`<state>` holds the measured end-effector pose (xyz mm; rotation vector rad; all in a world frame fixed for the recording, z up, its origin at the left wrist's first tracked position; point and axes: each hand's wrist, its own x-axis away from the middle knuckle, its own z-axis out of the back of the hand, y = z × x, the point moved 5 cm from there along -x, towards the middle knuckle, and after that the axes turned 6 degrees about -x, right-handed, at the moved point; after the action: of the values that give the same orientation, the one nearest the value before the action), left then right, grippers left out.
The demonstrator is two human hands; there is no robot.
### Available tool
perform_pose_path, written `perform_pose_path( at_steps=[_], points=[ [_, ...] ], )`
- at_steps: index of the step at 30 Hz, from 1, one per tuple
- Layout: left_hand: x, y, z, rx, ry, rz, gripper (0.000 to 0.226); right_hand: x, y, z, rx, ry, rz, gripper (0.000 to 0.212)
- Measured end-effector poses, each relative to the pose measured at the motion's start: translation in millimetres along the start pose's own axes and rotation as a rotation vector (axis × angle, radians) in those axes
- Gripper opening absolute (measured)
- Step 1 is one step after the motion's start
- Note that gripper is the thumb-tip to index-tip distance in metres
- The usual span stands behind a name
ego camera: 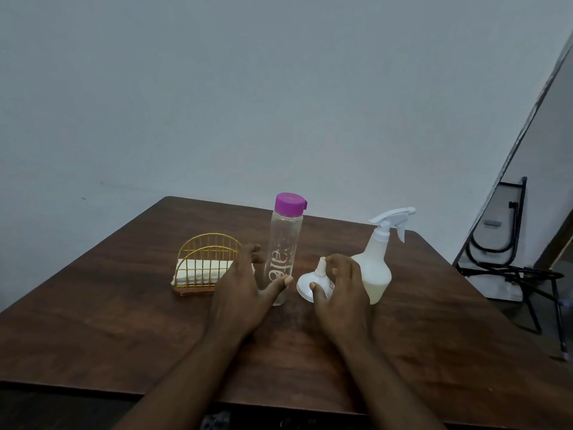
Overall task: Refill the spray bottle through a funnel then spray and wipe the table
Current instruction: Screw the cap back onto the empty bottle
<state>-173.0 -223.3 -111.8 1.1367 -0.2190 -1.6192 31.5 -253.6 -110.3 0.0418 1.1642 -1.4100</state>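
A white spray bottle [377,265] with its trigger head on stands upright at the right of the dark wooden table [124,321]. A clear water bottle [283,243] with a purple cap stands in the middle. Between them a white funnel [311,282] rests wide end down, spout up. My left hand [245,293] is open in front of the water bottle's base, thumb next to it, holding nothing. My right hand [341,290] hovers open over the funnel, fingers by its spout, thumb near its rim, partly hiding it.
A gold wire napkin holder [206,262] with folded white tissues sits on a wooden base at the left of the bottles. Off the table's right edge lean a board and black metal frames [508,256]. A pale wall is behind.
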Motion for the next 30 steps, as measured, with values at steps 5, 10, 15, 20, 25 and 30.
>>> perform_pose_path(
  at_steps=[5,10,15,20,25,30],
  points=[
    [13,11,11,-0.080,0.107,-0.020,0.056,3,-3,-3,0.135,-0.088,-0.003,0.051],
    [24,25,5,-0.232,0.027,-0.093,0.051,7,-2,-8,0.192,-0.257,-0.007,0.047],
    [26,21,-12,-0.383,-0.158,-0.115,0.072,7,-2,-11,0.206,-0.287,-0.014,0.045],
    [25,17,-27,-0.467,-0.233,-0.162,0.080,8,-1,-12,0.208,-0.265,-0.012,0.042],
    [-1,17,-42,-0.530,-0.269,-0.181,0.070,7,2,-14,0.213,-0.271,-0.022,0.043],
    [-22,16,-64,-0.514,-0.323,-0.173,0.041,7,3,-14,0.196,-0.257,-0.017,0.041]
  ],
)
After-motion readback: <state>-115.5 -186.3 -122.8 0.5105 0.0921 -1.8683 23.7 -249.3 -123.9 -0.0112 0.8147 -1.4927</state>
